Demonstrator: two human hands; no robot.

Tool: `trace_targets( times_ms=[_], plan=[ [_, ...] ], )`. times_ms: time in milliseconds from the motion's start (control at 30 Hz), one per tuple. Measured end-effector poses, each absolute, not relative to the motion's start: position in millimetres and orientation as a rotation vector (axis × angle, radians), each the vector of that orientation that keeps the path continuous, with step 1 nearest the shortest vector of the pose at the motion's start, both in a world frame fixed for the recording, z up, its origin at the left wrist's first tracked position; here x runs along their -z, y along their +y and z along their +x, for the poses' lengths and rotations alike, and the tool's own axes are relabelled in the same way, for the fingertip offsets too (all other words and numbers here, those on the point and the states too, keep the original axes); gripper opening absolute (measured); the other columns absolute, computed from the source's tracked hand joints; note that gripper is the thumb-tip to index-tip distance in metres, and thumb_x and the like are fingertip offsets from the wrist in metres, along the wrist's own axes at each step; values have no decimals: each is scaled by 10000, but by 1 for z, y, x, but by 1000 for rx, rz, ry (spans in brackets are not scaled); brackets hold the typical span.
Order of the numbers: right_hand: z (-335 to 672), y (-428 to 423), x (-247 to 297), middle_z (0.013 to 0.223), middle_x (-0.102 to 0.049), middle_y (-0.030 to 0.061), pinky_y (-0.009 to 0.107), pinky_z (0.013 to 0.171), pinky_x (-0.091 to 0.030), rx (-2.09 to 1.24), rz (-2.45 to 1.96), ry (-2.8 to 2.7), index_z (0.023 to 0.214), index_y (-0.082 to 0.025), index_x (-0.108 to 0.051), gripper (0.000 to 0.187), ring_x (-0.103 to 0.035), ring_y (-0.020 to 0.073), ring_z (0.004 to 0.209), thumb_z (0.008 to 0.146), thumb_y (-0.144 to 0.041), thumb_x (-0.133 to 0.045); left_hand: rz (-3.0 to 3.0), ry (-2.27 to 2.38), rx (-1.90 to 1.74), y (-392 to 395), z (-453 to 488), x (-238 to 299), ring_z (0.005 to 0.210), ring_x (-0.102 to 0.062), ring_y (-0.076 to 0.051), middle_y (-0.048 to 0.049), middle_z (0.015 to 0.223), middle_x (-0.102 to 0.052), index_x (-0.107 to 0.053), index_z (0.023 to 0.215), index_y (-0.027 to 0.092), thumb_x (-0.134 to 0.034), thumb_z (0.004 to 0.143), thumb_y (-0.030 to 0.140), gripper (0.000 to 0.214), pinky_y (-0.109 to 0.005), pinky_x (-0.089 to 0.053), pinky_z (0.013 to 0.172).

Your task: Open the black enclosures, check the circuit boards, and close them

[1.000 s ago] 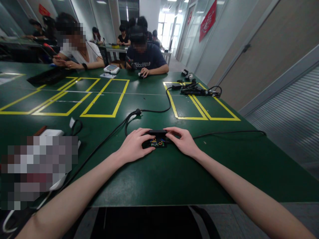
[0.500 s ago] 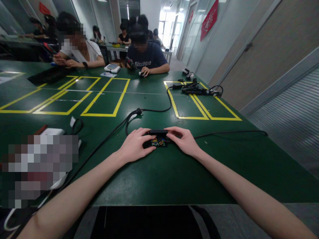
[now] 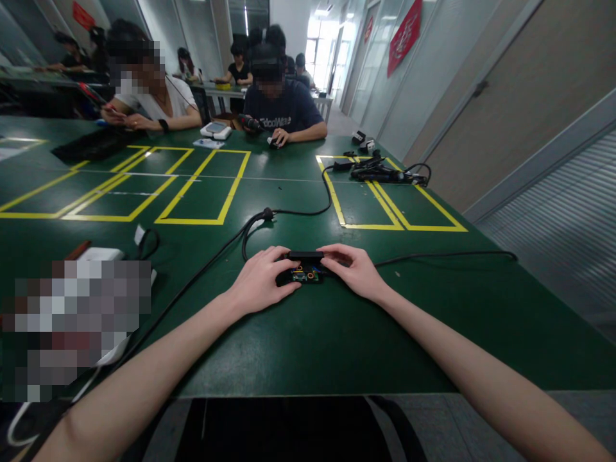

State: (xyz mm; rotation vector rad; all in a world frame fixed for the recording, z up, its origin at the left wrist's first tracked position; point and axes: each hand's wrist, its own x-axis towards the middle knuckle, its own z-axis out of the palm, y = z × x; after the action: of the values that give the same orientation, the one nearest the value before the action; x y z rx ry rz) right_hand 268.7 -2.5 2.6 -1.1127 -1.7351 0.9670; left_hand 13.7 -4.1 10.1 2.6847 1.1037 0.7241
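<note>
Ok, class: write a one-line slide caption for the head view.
Left hand and right hand hold an open black case, its circuit board showing, at a green table.

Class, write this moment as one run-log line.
left hand: holding black oblong casing, left end; right hand: holding casing, right end; green circuit board: exposed, between hands; black cable: on green tabletop, extending rightward

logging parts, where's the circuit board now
Head view: the circuit board is just below centre, between left hand and right hand, on the near side of the black piece.
</note>
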Motion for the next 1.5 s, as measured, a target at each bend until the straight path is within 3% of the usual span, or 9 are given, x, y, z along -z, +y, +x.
trace_targets(
  times_ms=[200, 300, 433, 533, 700, 867, 1067, 1233, 1500],
  plan=[
    [270, -4, -11, 1029, -780, 70, 390, 886, -602, -946, -1117, -1824, 1045, -199, -751, 267, -732, 232, 949, 920, -419, -667, 2615, 1059, -788, -5, 12, -8, 1147, -699, -288, -103, 1349, -689, -756, 1076, 215, -794, 852, 266, 232, -465, -588, 999],
    [271, -5, -15, 1038, -759, 71, 386, 908, -587, -946, -1081, -1868, 1016, -201, -748, 234, -714, 231, 992, 940, -399, -648, 2530, 1019, -853, -5, 10, -8, 1167, -708, -275, -113, 1402, -663, -693, 888, 189, -791, 835, 231, 119, -432, -592, 994],
    [273, -5, -15, 1032, -721, 69, 386, 892, -595, -978, -1002, -1898, 1010, -210, -742, 197, -697, 223, 991, 931, -376, -671, 2441, 996, -866, -5, 10, -10, 1057, -731, -248, -112, 1277, -713, -436, 670, 206, -788, 815, 205, 380, -369, -601, 868],
    [274, -5, -13, 1047, -699, 70, 396, 889, -599, -964, -942, -1947, 1006, -222, -748, 185, -687, 219, 990, 927, -381, -694, 2426, 1008, -867, -5, 12, -11, 984, -716, -227, -84, 1145, -726, -417, 725, 221, -779, 797, 198, 369, -348, -582, 831],
    [277, -6, -14, 1062, -667, 74, 427, 945, -574, -871, -865, -2074, 1003, -226, -758, 136, -676, 224, 1020, 925, -324, -703, 2456, 1045, -870, -5, 13, -10, 896, -690, -209, -37, 1028, -697, -534, 900, 216, -770, 797, 220, 258, -331, -565, 790],
    [275, -9, -16, 1055, -649, 74, 427, 949, -558, -718, -857, -2195, 1063, -236, -747, 163, -662, 223, 1001, 921, -226, -668, 2460, 1042, -833, -4, 13, -10, 951, -719, -230, -41, 1068, -730, -618, 1078, 225, -766, 827, 240, 292, -359, -582, 853],
    [268, -10, -6, 1236, -666, 115, 474, 979, -533, -489, -926, -2358, 1362, -252, -644, 465, -637, 278, 1112, 900, -255, -690, 2449, 1054, -810, -2, 14, -11, 947, -713, -243, -47, 1047, -738, -642, 1101, 215, -744, 863, 283, 268, -384, -581, 865],
    [265, -10, -4, 1184, -721, 139, 464, 891, -512, -232, -1006, -2457, 1399, -209, -625, 445, -638, 295, 1026, 968, -315, -645, 2580, 1057, -693, -5, 19, -11, 1075, -657, -280, -102, 1178, -700, -596, 1275, 192, -670, 897, 234, 387, -431, -560, 940],
    [261, -16, -8, 1118, -736, 159, 409, 857, -486, -94, -970, -2568, 1300, -135, -630, 374, -660, 280, 964, 1068, -392, -490, 2741, 1143, -493, -4, 19, -14, 1007, -680, -274, -92, 1093, -736, -647, 1195, 180, -653, 963, 244, 240, -430, -530, 927]
  ],
)
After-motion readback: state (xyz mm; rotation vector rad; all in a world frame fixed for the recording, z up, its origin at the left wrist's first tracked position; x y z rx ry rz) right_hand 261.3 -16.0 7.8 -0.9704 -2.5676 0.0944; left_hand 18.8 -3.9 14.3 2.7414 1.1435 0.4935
